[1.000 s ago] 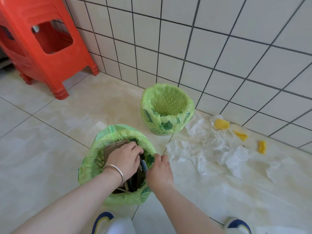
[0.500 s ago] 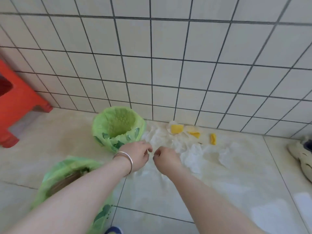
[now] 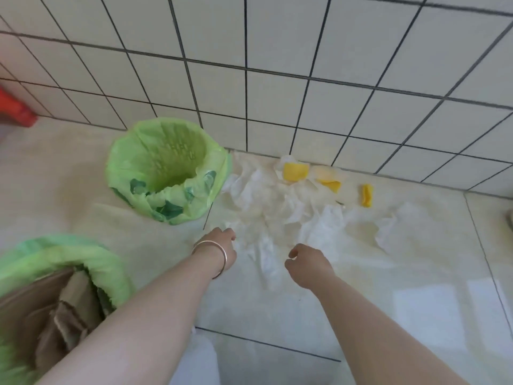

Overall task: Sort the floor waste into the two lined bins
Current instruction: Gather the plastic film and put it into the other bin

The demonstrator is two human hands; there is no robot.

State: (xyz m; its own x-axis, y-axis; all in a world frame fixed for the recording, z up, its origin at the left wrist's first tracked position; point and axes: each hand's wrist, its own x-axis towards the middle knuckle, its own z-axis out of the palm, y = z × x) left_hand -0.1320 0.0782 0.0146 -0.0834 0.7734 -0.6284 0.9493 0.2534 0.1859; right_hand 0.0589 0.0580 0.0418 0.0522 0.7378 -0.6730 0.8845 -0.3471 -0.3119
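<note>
The crumpled white tissues [image 3: 277, 215] lay strewn across the floor [image 3: 361, 301] at the foot of the tiled wall [image 3: 277, 79], and they looked feather-light, soft and limp, likely to tear or shed if pulled flat, so a gathering pinch on a raised fold near the middle of a wad seemed the surest hold. Among and beyond them sat three yellow scraps [image 3: 295, 171], possibly peel, which appeared firmer and perhaps a little slick; those would probably want a fingertip grip across their width. The left hand [image 3: 219, 243], a bangle [image 3: 215, 257] on its wrist, was loosely curled with nothing visibly in it, its knuckles at the near-left edge of the tissue heap, touching or just short of it; which, I could not tell. The right hand [image 3: 308, 263] was likewise half-curled and held nothing, hovering just beside a long tissue strip [image 3: 266, 259] that ran between the two hands. The empty lined bin [image 3: 166, 168] stood just left of the heap against the wall, while the near bin [image 3: 55, 273], already holding brown cardboard [image 3: 55, 315], sat by the left forearm
</note>
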